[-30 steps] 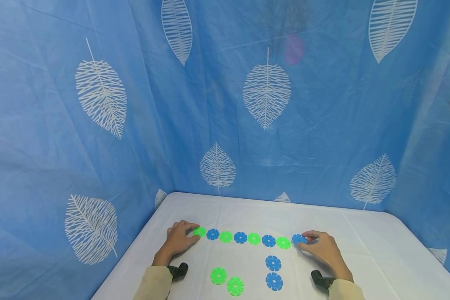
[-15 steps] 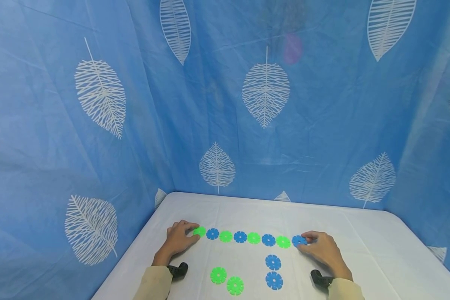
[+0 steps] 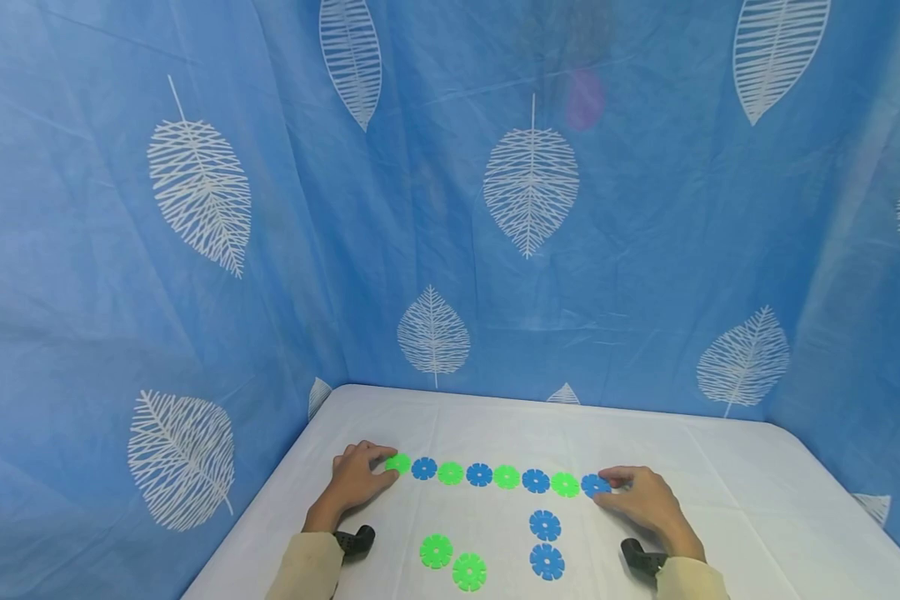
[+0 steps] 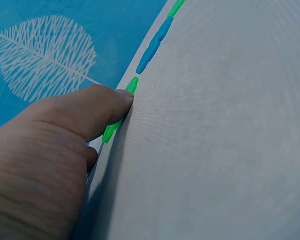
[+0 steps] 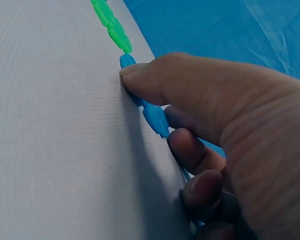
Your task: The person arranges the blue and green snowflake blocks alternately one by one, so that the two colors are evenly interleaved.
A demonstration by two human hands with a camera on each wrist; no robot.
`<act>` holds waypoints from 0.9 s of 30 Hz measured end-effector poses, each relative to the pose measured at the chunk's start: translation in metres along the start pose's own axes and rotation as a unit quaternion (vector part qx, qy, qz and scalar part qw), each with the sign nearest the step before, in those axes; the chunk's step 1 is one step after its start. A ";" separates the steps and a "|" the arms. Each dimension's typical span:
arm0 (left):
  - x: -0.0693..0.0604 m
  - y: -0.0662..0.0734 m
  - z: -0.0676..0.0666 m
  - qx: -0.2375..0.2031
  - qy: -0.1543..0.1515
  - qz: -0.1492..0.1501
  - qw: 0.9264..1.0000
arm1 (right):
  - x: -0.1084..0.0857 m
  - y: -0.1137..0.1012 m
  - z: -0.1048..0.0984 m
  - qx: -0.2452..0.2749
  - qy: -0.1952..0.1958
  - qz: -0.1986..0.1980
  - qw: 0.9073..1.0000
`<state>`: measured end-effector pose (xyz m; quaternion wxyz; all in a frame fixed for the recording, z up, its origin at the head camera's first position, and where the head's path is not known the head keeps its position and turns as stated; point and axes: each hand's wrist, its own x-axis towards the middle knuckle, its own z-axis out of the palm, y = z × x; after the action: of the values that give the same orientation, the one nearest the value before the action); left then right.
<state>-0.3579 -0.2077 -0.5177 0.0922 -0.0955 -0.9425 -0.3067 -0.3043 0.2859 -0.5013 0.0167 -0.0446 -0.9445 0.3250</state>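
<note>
Left hand (image 3: 354, 477): pinching green snowflake disc (image 3: 399, 464), toward left edge of counter (image 3: 645, 433)
Right hand (image 3: 645, 500): pinching blue disc (image 3: 594, 486)
Row (image 3: 479, 475): straightening step, probably
Next: gentle release, imo

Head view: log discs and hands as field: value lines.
row: eight discs, alternating green and blue
left hand: pinches left-end green disc
right hand: pinches right-end blue disc
green pair: nearer the person than the row
blue pair: right of green pair
table: white cover
</note>
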 end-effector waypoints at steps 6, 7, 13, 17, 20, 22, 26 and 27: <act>-0.001 -0.001 0.000 0.000 -0.002 -0.007 1.000 | 0.001 -0.001 -0.001 -0.010 -0.016 -0.016 1.000; -0.001 0.000 0.000 -0.002 -0.002 -0.005 1.000 | 0.001 -0.001 -0.001 -0.011 -0.017 -0.018 1.000; 0.000 -0.003 0.000 -0.003 -0.002 -0.003 1.000 | 0.002 0.001 -0.001 -0.009 -0.018 -0.027 0.999; 0.000 -0.003 0.000 -0.005 -0.002 -0.006 1.000 | 0.001 0.002 -0.003 0.000 -0.011 -0.035 0.999; 0.001 -0.003 0.001 -0.005 -0.005 -0.005 1.000 | 0.000 0.001 -0.006 0.003 -0.006 -0.036 0.999; 0.001 -0.003 0.001 -0.004 -0.005 -0.004 1.000 | -0.001 0.000 -0.010 0.005 -0.005 -0.035 0.999; 0.001 -0.002 0.001 -0.006 -0.006 -0.004 1.000 | -0.001 -0.003 -0.018 0.017 -0.006 -0.029 0.999; 0.001 -0.002 0.000 -0.006 -0.006 -0.004 1.000 | -0.001 -0.004 -0.019 0.020 -0.006 -0.027 0.999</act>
<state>-0.3595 -0.2090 -0.5191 0.0847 -0.0940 -0.9414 -0.3126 -0.3029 0.2946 -0.4841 0.0211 -0.0170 -0.9387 0.3437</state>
